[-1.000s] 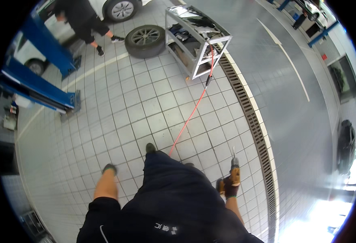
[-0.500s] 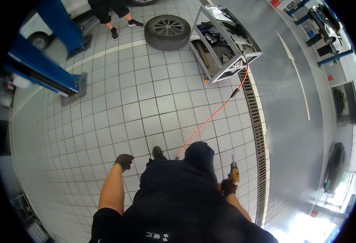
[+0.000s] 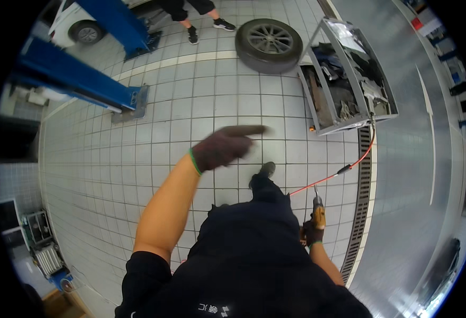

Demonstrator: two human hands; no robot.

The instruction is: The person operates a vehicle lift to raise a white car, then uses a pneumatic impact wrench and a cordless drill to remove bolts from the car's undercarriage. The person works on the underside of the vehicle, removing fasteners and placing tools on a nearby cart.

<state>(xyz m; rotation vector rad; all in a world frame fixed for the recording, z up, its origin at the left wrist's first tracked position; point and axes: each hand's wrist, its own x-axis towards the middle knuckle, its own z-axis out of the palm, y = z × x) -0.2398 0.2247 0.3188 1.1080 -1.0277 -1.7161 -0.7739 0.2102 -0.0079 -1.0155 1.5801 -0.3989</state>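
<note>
My left hand (image 3: pixel 227 147), in a dark work glove with a green cuff, is raised in front of my body above the tiled floor. One or two fingers stretch out to the right while the others bend; nothing shows in it, and motion blurs its edges. Low at my right side, my gloved right hand (image 3: pixel 312 233) is closed round the grip of a yellow and black power drill (image 3: pixel 318 214). The drill's thin metal tip points forward, away from me. Part of the grip is hidden by my fingers.
A wheel with a tyre (image 3: pixel 269 45) lies flat ahead, beside a grey metal cart (image 3: pixel 325 85) loaded with dark cloths. From the cart a red hose (image 3: pixel 362 157) runs across the floor. Blue lift posts (image 3: pixel 92 87), a white car (image 3: pixel 66 24) and another person's legs (image 3: pixel 190 16) are at far left. A drain grate (image 3: pixel 361 204) runs at right.
My left hand has swung up, forward and to the right, with a finger now stretched out. My right hand keeps the drill low. The view has turned leftward, shifting the surroundings right.
</note>
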